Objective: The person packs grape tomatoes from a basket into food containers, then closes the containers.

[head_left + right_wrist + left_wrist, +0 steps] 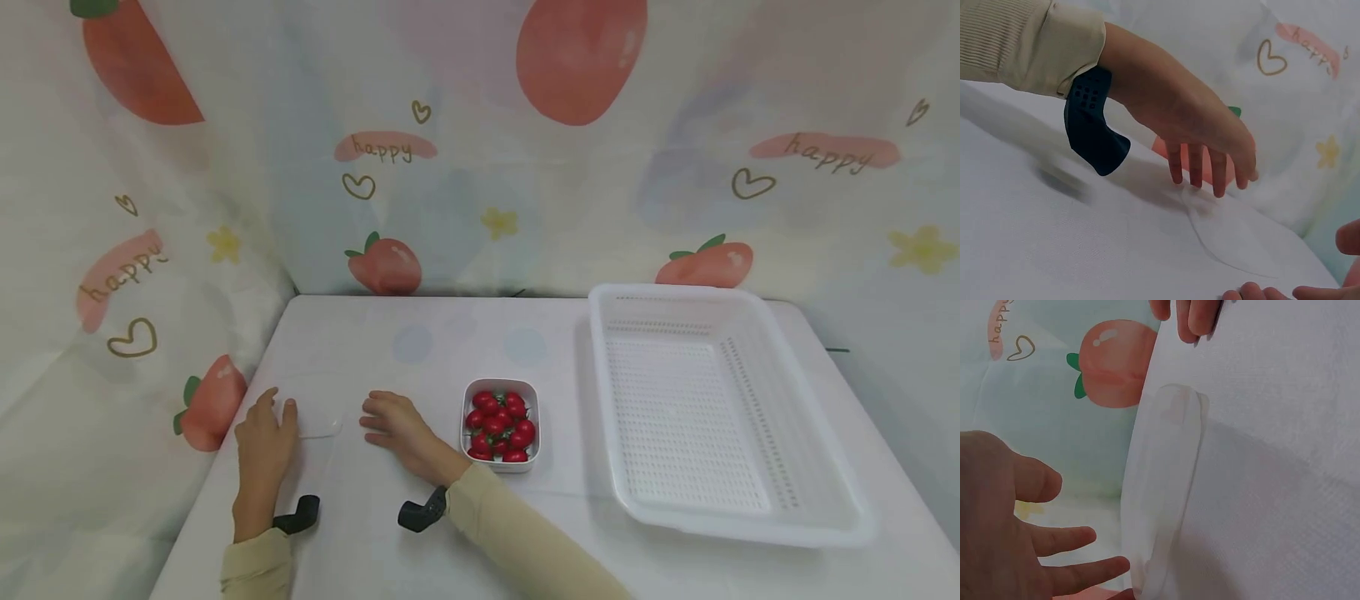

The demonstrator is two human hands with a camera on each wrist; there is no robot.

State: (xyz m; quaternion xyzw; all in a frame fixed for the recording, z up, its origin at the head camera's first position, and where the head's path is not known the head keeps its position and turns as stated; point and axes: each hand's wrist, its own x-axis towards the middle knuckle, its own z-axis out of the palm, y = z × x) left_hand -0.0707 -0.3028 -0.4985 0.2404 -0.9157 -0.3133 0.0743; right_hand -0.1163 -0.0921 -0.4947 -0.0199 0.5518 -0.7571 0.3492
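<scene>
Fingers of the left hand (264, 437) are loosely spread, its fingertips touching the left edge of a clear plastic lid (313, 421) lying flat near the table's (420, 533) front left corner. The right hand (397, 429) rests just right of the lid, fingers relaxed and straight, holding nothing. Further right stands a white tub of cherry tomatoes (500, 425), then a white perforated basket (712, 408), well apart from both hands.
</scene>
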